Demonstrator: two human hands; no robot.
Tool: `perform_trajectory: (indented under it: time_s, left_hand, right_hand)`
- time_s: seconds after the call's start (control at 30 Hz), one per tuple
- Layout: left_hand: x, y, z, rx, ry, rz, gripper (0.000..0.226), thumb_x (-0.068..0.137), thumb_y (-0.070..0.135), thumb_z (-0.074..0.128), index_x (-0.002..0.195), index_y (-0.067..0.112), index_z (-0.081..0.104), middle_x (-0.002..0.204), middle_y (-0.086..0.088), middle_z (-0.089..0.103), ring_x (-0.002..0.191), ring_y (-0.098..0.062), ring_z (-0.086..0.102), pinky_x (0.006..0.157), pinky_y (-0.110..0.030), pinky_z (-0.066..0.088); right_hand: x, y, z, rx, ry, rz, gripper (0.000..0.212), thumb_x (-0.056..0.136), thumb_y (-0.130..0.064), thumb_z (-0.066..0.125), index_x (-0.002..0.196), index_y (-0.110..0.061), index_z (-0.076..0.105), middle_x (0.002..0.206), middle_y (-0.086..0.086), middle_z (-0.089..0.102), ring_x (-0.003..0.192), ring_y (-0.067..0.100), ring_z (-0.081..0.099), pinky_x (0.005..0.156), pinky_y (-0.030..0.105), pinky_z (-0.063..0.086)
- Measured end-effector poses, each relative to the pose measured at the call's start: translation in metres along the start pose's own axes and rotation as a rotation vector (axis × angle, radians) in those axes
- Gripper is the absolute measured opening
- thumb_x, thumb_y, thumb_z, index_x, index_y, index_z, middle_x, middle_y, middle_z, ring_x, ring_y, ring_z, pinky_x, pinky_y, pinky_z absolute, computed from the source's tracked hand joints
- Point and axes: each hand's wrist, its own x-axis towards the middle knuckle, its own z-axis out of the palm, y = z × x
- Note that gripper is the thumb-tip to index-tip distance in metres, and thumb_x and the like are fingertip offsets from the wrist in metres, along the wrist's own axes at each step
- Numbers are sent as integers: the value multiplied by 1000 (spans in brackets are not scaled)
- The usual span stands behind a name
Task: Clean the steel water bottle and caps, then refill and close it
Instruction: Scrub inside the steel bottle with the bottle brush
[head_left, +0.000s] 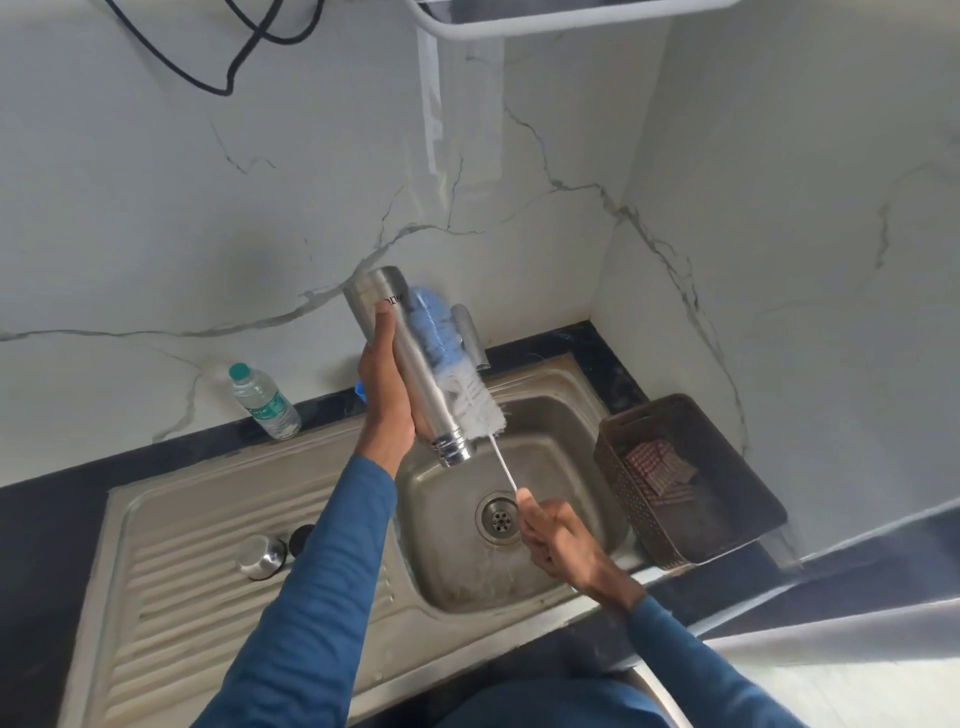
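Left hand: your left hand (385, 387) gripped the steel bottle (410, 364), mouth tilted down over the sink (561, 415).
Right hand: your right hand (553, 530) clasped the bottle brush (452, 358), bristles against the bottle's outside.
Caps: the steel cap (261, 557) and black cap (301, 538) sat on the drainboard (182, 597).

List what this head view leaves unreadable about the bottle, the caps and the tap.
- Steel bottle: inside hidden, mouth faces away; lettering covered by the left hand.
- Black cap: partly behind the left sleeve, beside the steel cap.
- Tap: mostly behind the bottle brush.
- Brush handle: buried in the right hand.
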Motion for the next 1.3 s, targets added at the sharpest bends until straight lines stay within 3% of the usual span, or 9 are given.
perform_trajectory:
  time_s: [0.23, 0.47, 0.6, 0.7, 0.77, 0.9, 1.1, 1.2, 1.3]
  left_hand:
    - [-19, -17, 20, -13, -124, -34, 37, 104, 59, 51, 120, 31, 70, 111, 5, 81, 106, -17, 77, 88, -37, 63]
    - [-4, 5, 8, -36, -19, 29, 53, 100, 65, 54, 122, 20, 70, 114, -13, 78, 108, -36, 76, 92, -49, 63]
    - [-18, -4, 10, -1, -94, -30, 57, 101, 69, 47, 125, 23, 68, 109, -10, 80, 99, -29, 78, 88, -46, 61]
    - [-28, -12, 15, 17, -148, -95, 58, 104, 68, 43, 107, 20, 75, 88, -7, 79, 75, -21, 75, 73, -39, 61]
    - [-30, -16, 16, 20, -173, -113, 62, 103, 69, 43, 96, 21, 82, 84, -7, 77, 71, -20, 72, 70, -37, 59]
    - [-20, -12, 16, 29, -95, -98, 60, 103, 70, 40, 121, 21, 70, 94, -6, 81, 79, -20, 78, 68, -34, 63]
    - [-13, -12, 21, 76, -50, -123, 57, 105, 69, 38, 108, 23, 71, 92, -2, 82, 86, -18, 79, 75, -35, 61]
    - [-14, -24, 30, 131, -95, -141, 67, 103, 73, 36, 123, 19, 71, 107, -9, 81, 103, -30, 77, 89, -44, 61]
    - [-18, -33, 44, 180, -162, -99, 67, 104, 70, 36, 133, 19, 68, 117, -9, 79, 107, -28, 77, 87, -40, 60]
  right_hand:
    - [29, -27, -1, -73, 24, -106, 56, 112, -48, 41, 62, -26, 27, 58, -3, 22, 49, 12, 17, 43, 22, 17]
    - [-10, 12, -15, -26, -5, -7, 54, 111, -46, 42, 62, -28, 28, 58, -5, 22, 46, 10, 16, 41, 20, 17]
    - [3, -11, -17, -5, 29, 1, 53, 111, -44, 41, 63, -26, 26, 58, -4, 20, 44, 7, 16, 39, 18, 17]
    - [19, -36, -17, 21, 35, -12, 55, 113, -41, 38, 61, -25, 27, 55, -7, 22, 41, 5, 17, 37, 16, 17]
    - [24, -44, -17, 39, 33, -23, 55, 114, -38, 37, 62, -23, 27, 53, -8, 23, 39, 5, 17, 36, 15, 18]
    - [11, -26, -17, 55, 19, 4, 53, 111, -42, 38, 64, -23, 25, 53, -7, 22, 39, 6, 17, 37, 15, 16]
    - [-21, 12, -31, 36, 9, 70, 54, 106, -53, 42, 66, -24, 22, 59, -3, 18, 45, 11, 13, 39, 19, 15]
    - [-8, -9, -37, 17, 21, 39, 54, 107, -53, 42, 63, -26, 26, 58, -5, 21, 46, 10, 15, 41, 21, 15]
    - [12, -41, -40, -11, 18, -10, 55, 109, -51, 41, 60, -27, 29, 56, -5, 23, 44, 8, 17, 40, 20, 16]
